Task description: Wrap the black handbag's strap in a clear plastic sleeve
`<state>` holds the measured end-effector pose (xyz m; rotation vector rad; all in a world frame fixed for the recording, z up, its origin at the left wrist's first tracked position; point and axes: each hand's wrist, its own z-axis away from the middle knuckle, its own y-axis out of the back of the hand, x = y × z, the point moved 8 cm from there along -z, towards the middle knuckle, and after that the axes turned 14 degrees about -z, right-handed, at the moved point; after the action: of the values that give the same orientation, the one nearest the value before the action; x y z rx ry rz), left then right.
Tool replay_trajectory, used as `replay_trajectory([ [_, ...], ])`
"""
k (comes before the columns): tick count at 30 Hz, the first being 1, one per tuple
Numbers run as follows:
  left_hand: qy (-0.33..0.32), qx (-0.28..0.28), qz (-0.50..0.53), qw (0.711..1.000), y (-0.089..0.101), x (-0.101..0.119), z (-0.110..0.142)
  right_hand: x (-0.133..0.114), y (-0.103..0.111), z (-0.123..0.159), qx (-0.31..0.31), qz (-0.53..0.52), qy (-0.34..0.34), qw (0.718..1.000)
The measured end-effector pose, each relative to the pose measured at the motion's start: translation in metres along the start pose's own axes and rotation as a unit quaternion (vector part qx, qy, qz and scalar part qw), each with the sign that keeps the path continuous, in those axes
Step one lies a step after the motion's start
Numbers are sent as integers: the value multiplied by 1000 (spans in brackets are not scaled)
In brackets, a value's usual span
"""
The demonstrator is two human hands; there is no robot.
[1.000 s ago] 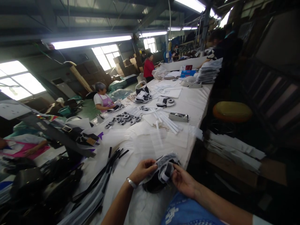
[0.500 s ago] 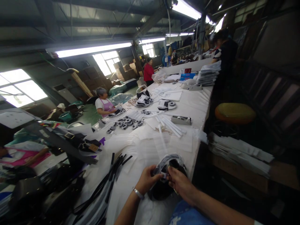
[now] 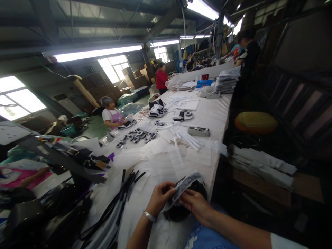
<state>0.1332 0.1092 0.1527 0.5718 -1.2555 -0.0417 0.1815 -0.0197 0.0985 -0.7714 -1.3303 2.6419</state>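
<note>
A band wrapped in pale, see-through film (image 3: 188,180) arches over a dark, glossy item (image 3: 178,213) at the near edge of the table. My left hand (image 3: 161,197) pinches the band's left part between thumb and fingers. On its lower right side, my right hand (image 3: 195,204) has closed its fingertips on the same band. The dark item lies beneath both hands and is partly covered by them; its exact kind cannot be made out. Black and grey strips (image 3: 120,199) lie to the left of my left hand.
White tubes (image 3: 188,138) and a tape dispenser (image 3: 198,131) lie farther up the table (image 3: 166,162). Several grey-black rolled straps (image 3: 136,136) sit at the left. A person in a pink apron (image 3: 114,117) works across the table. A yellow-topped stool (image 3: 255,122) stands right.
Both hands have shifted their hold along the wrapped band, which now stands raised and slanted between them. My right hand has turned lower, with its fingers under the band. The view has swung slightly.
</note>
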Motion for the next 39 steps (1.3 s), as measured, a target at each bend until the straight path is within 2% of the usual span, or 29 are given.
replay_trajectory([
  [4,5,50,-20,999,7,0,-1,2,-13,9,-23,-8,2,1000],
  [7,4,63,-22,998,6,5,2,-1,-23,16,-33,-5,24,999],
  [13,-6,65,-24,998,-2,12,7,-6,-24,19,32,20,64,997],
  [16,-13,72,-28,997,-1,15,9,-12,-23,17,39,56,101,993],
  [21,-34,44,-11,998,0,31,15,-30,-39,21,-15,131,153,979],
  [24,-41,44,14,998,1,41,20,-40,-51,26,-41,171,134,975],
  [27,-29,53,59,996,-1,43,25,-52,-67,30,-95,213,112,966],
  [30,-22,82,87,993,-2,40,28,-67,-83,30,-142,257,128,947],
  [33,5,138,103,985,-4,30,30,-71,-91,22,-177,297,128,930],
  [36,47,196,132,971,-11,14,31,-62,-85,5,-197,316,96,923],
  [39,94,227,139,959,-22,-2,33,-53,-67,-12,-195,362,42,911],
])
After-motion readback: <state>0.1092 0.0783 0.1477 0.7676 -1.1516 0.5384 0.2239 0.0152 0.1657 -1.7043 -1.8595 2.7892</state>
